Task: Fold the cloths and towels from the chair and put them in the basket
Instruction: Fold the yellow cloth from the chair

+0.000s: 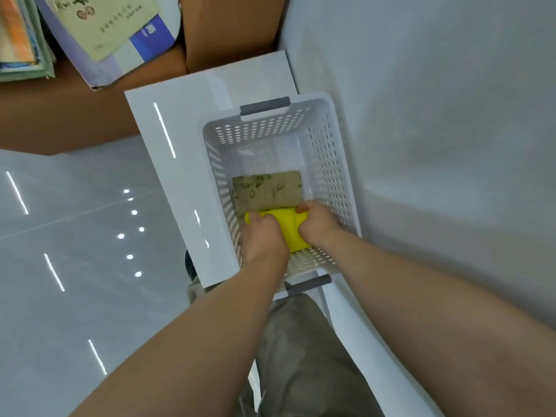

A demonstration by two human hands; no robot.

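Yellow cloth (pixel 288 228), folded into a thick pad, is inside the white perforated basket (pixel 328 164) at its near end. From the single head view, the left hand (pixel 261 239) grips its left end and the right hand (pixel 317 224) grips its right end, fingers curled over the fabric and a thumb showing at the far edge. Holding both ends probably keeps the fold from springing open as the pad goes down. It overlaps the near edge of a green leaf-patterned cloth (pixel 267 191) that lies flat on the basket floor. I cannot tell whether the yellow pad already rests on it or hangs just above.

Both forearms cross the basket's near rim, next to the near grey handle (pixel 310 284), and a matching far handle (pixel 264 106) sits on the far rim. The basket walls are close on either side of the hands, so the wrists have little room sideways.

The basket stands on a glossy white bench (pixel 174 139). A cardboard box (pixel 90 115) with books and papers (pixel 105 25) on top sits far left, and a pale wall (pixel 451 115) is on the right. Shiny floor tiles (pixel 75 236) are on the left. Olive-grey fabric (pixel 301 356) lies nearer than the basket. I cannot tell whether it is clothing or a waiting towel.
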